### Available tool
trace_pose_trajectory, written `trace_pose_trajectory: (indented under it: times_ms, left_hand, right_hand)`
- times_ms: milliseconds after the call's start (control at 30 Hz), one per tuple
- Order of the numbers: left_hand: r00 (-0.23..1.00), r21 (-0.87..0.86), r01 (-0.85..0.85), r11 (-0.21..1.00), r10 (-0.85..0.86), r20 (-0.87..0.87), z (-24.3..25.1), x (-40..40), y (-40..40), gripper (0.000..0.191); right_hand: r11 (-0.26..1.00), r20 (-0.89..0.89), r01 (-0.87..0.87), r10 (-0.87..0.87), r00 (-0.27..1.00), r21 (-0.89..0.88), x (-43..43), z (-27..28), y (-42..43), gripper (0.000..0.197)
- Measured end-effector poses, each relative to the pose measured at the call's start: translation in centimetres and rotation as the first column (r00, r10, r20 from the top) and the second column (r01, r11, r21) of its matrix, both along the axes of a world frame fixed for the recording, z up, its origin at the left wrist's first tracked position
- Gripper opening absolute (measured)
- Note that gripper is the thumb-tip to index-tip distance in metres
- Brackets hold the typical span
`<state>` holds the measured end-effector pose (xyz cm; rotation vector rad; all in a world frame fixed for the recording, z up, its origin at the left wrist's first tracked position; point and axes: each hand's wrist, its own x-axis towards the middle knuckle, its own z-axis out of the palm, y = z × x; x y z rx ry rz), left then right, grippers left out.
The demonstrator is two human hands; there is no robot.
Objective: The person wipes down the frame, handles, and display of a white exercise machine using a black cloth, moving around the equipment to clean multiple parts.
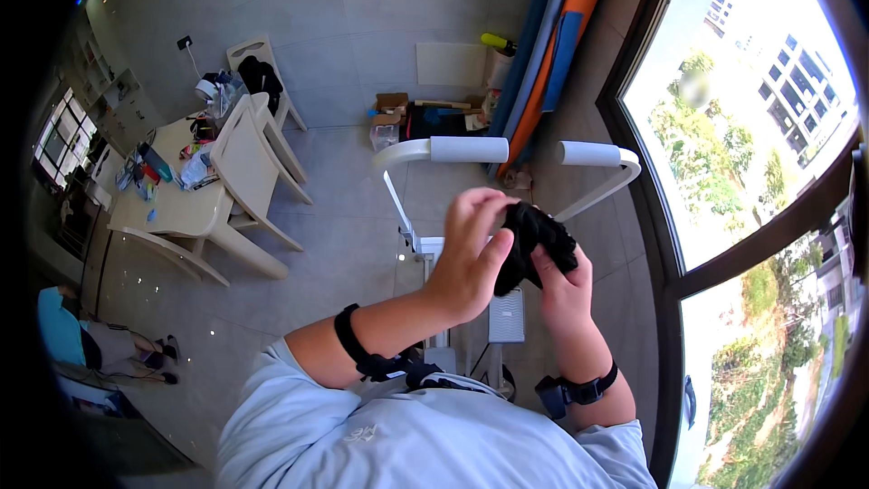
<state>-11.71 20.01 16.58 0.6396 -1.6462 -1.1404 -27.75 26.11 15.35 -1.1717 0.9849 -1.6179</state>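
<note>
A bunched black fabric item (533, 244) is held up in front of my chest. My right hand (567, 285) grips its right side, the thumb pressed on the fabric. At its left edge, the fingertips and thumb of my left hand (472, 258) pinch the fabric. How the item is folded cannot be told. Black straps circle both forearms, and the right one carries a small dark device (553, 397). Beyond the hands stands a white-framed exercise machine with a left padded handle (468, 149), a right padded handle (587, 153) and a grey footplate (507, 316).
A cream table (204, 207) with bottles and bags, and chairs (248, 149) around it, stand at left. Boxes (392, 105) line the far wall. A dark-framed window (669, 288) is close on the right. Another person (64, 329) is at the lower left.
</note>
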Motion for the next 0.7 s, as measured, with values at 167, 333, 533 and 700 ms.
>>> trace_pose_trajectory:
  times_ms: [167, 333, 533, 700]
  left_hand:
    - [0.780, -0.714, -0.327, 0.619, 0.603, 0.166, 2.7, 7.1, -6.2, 0.054]
    - [0.821, -0.641, -0.128, 0.757, 0.443, 0.361, 2.5, 8.7, -10.3, 0.044]
    - [0.776, -0.678, -0.178, 0.713, 0.526, 0.348, 1.8, 8.5, -10.9, 0.037]
    - [0.771, -0.630, -0.125, 0.766, 0.475, 0.424, 1.8, 8.7, -11.1, 0.039]
  right_hand:
    - [0.706, -0.348, 0.543, -0.702, 0.621, -0.454, -0.9, 2.6, -3.1, 0.041]
    - [0.176, -0.110, 0.451, -0.980, 0.168, -0.875, -0.4, 7.3, -11.1, 0.050]
    - [0.738, -0.758, -0.175, -0.639, 0.127, -0.652, 2.8, 5.0, -12.2, 0.059]
    - [0.806, -0.824, -0.168, -0.551, 0.135, -0.567, 3.3, 6.4, -10.0, 0.062]
